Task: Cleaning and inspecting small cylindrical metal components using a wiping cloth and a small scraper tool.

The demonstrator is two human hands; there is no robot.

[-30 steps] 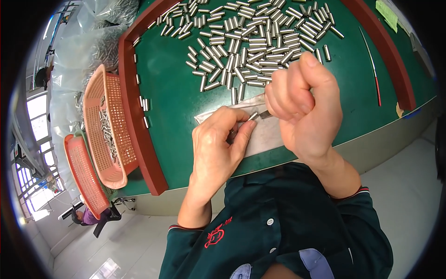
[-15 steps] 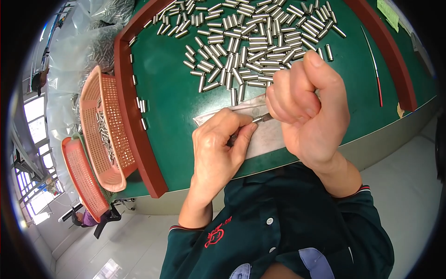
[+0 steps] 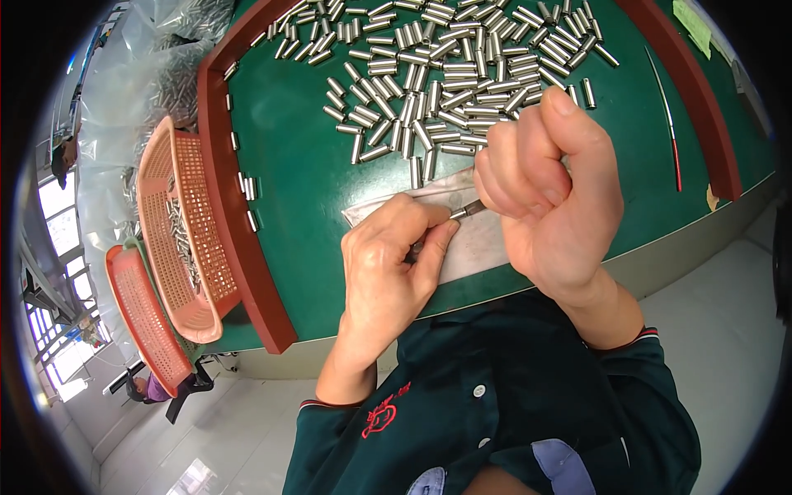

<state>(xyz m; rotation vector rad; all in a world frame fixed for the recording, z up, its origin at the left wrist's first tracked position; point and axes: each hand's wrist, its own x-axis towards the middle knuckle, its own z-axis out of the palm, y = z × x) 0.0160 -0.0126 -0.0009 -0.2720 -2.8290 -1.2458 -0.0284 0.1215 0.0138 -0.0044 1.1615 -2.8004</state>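
Over a pale cloth on the green tabletop, my left hand pinches a small shiny metal sleeve between thumb and forefinger. Facing it, my right hand is curled into a fist around a slim tool. Only the tool's narrow dark metal end shows, and it meets the end of the sleeve; whether it goes inside, I cannot tell. The rest of the tool is hidden in my fist. Beyond both hands lies a wide pile of similar metal sleeves.
Red-brown rails border the table at left and right. A thin red-handled tool lies by the right rail. Outside the left rail stand an orange basket with small metal parts and a red basket, near clear plastic bags of parts.
The whole view has shifted very slightly. Both hands keep the same grip and almost the same place.
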